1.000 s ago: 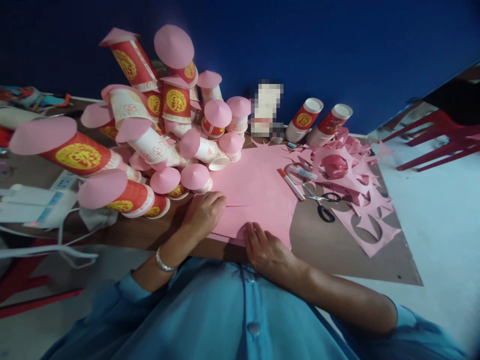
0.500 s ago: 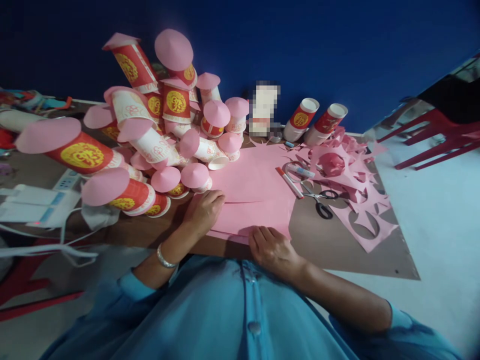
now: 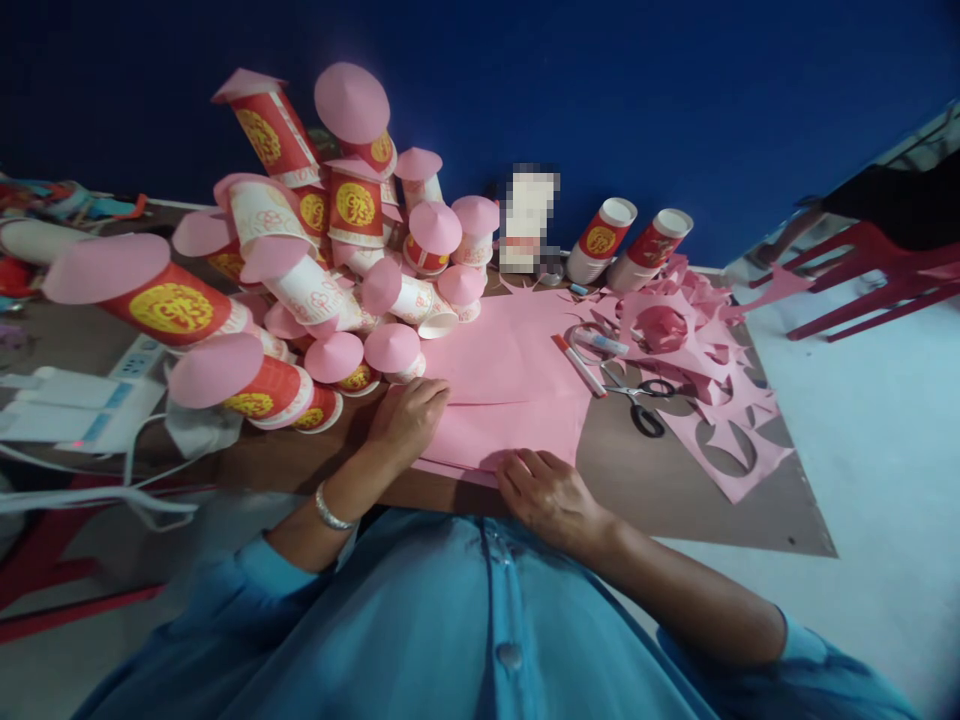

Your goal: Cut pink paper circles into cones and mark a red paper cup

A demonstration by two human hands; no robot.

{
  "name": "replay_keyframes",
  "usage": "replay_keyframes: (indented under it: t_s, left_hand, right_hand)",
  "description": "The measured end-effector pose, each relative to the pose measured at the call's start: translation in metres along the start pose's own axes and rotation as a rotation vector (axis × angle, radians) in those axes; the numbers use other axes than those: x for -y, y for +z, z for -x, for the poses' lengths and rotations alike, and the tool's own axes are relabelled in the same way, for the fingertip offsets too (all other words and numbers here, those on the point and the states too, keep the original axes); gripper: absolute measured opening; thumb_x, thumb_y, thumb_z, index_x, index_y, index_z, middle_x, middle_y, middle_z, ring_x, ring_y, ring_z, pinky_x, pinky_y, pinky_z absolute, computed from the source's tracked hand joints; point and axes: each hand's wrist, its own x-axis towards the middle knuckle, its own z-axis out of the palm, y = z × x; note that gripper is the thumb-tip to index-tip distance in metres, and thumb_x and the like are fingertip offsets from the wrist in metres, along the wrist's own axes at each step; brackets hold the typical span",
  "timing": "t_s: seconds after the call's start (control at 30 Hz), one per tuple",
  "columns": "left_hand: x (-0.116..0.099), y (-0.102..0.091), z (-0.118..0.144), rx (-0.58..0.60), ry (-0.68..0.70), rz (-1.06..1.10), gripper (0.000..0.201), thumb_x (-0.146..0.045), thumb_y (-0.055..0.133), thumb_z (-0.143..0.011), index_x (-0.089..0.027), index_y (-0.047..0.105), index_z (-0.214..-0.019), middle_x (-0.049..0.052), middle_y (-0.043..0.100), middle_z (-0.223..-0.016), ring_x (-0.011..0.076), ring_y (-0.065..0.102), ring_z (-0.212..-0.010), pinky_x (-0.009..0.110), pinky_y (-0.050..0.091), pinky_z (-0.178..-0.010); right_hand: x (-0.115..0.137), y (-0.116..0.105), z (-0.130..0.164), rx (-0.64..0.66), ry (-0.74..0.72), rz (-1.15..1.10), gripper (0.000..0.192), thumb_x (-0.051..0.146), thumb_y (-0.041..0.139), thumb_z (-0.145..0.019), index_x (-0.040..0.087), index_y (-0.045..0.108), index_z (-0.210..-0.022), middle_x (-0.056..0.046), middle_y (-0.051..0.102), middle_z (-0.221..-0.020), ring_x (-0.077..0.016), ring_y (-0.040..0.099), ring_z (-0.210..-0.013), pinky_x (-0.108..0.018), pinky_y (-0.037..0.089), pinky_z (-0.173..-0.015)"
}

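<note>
A sheet of pink paper point(image 3: 480, 435) lies in front of me, with its near edge slightly raised over more pink paper. My left hand point(image 3: 411, 418) is closed on its left edge, fingertips resting on top. At the near right corner, my right hand point(image 3: 546, 492) grips the same paper with curled fingers; the thumb is mostly hidden. Larger pink paper point(image 3: 487, 350) spreads out beyond it. To the right lie a red-and-white marker point(image 3: 580, 366), a glue tube point(image 3: 602, 342) and black-handled scissors point(image 3: 637, 402) with the blades apart.
Paper cups with pink cone tops point(image 3: 281, 280) are piled on the left. Two cup stacks point(image 3: 600, 240) stand by the blue wall. Pink offcuts point(image 3: 731, 450) cover the table's right side. A white power strip point(image 3: 139, 360) and cables point(image 3: 97, 497) lie at left, red chairs point(image 3: 862, 270) beyond.
Both hands stay almost where they were on the paper, the right one shifting very slightly. At the table's right edge, a pink scrap now sticks out farther to the right.
</note>
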Motion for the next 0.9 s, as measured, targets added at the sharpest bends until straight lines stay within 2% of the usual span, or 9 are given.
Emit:
replay_keyframes:
  t_s: [0.27, 0.43, 0.63, 0.8, 0.9]
  left_hand:
    - [-0.0020, -0.0025, 0.0008, -0.012, 0.003, -0.025, 0.024, -0.010, 0.055, -0.102, -0.016, 0.075, -0.115, 0.009, 0.080, -0.118, 0.0236, 0.071, -0.102, 0.037, 0.056, -0.085]
    - [-0.0014, -0.0004, 0.0007, -0.027, 0.007, -0.024, 0.023, -0.011, 0.056, -0.102, -0.015, 0.076, -0.113, 0.009, 0.080, -0.115, 0.0239, 0.071, -0.100, 0.037, 0.057, -0.086]
    - [0.0006, 0.0003, 0.0007, -0.037, 0.014, -0.007, 0.025, -0.011, 0.055, -0.102, -0.016, 0.077, -0.114, 0.010, 0.080, -0.116, 0.0231, 0.072, -0.100, 0.037, 0.060, -0.088]
    - [0.0031, 0.0015, 0.0015, -0.048, 0.010, 0.008, 0.026, -0.012, 0.054, -0.102, -0.016, 0.076, -0.115, 0.011, 0.080, -0.117, 0.0248, 0.072, -0.102, 0.038, 0.059, -0.088]
    - [0.0035, 0.0030, 0.0015, -0.037, -0.001, 0.038, 0.027, -0.011, 0.053, -0.102, -0.016, 0.076, -0.116, 0.011, 0.080, -0.117, 0.0249, 0.072, -0.104, 0.039, 0.058, -0.090]
  right_hand:
    - [0.0029, -0.0046, -0.0029, -0.078, 0.042, 0.063, 0.024, 0.004, 0.052, -0.099, 0.005, 0.072, -0.112, -0.015, 0.075, -0.101, -0.0222, 0.061, -0.079, -0.034, 0.045, -0.062]
    - [0.0033, 0.0009, -0.0017, -0.076, 0.045, 0.006, 0.017, 0.004, 0.055, -0.097, 0.012, 0.070, -0.096, -0.012, 0.071, -0.094, -0.0227, 0.058, -0.080, -0.034, 0.041, -0.063]
    - [0.0007, 0.0036, -0.0038, -0.126, 0.057, -0.005, 0.020, 0.004, 0.053, -0.100, 0.016, 0.066, -0.089, -0.008, 0.067, -0.084, -0.0212, 0.053, -0.075, -0.034, 0.037, -0.063]
    - [-0.0005, -0.0003, 0.0006, -0.142, 0.019, -0.025, 0.023, 0.006, 0.051, -0.101, 0.013, 0.071, -0.094, -0.011, 0.073, -0.094, -0.0211, 0.060, -0.082, -0.034, 0.043, -0.065]
    - [-0.0008, -0.0019, 0.0044, -0.186, 0.015, -0.001, 0.025, 0.008, 0.050, -0.103, 0.011, 0.074, -0.106, -0.014, 0.077, -0.105, -0.0225, 0.066, -0.095, -0.034, 0.049, -0.075]
